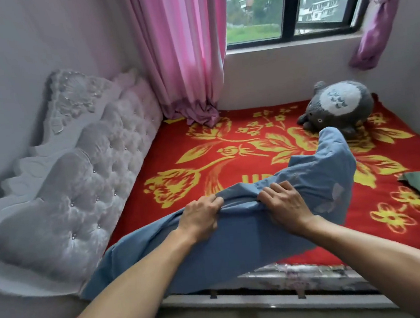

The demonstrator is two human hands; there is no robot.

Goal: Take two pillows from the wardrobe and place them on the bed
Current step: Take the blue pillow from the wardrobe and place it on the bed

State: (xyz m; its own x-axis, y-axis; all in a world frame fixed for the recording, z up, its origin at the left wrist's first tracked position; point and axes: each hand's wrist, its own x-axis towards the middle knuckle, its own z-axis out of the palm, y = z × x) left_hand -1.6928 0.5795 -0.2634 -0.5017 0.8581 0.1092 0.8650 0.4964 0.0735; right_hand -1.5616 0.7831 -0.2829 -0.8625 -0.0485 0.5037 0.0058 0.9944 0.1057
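1. Two bare hands, one blue pillow (237,238), one grey plush toy (340,106), one bed (227,141): that is the count at the edge of a bed under a red blanket patterned with yellow flowers.

2. One pillow only is in view; it is a limp, slack thing in a plain blue cotton-like case, creased and bunched along its upper edge, with a pale printed shape showing faintly on its right part.

3. Its right corner stands up in a peak pointing toward the plush toy, which sits at the far side of the bed below the window (289,5); its left end trails down over the near bed edge, beside the tufted pale headboard (97,169).

4. Both hands grip the pillow's gathered upper edge from the near side, close together but not touching.

5. Left hand (200,217): fingers curled and closed over a fold of the blue fabric, knuckles up.

6. Right hand (286,202): fingers likewise clenched on the bunched cloth, just right of the left hand, nearer the plush toy.

7. Most of the pillow lies under and in front of both forearms, resting on the blanket.

8. Pink curtain (183,53) hangs left of the window, well beyond the plush toy's side of the pillow.
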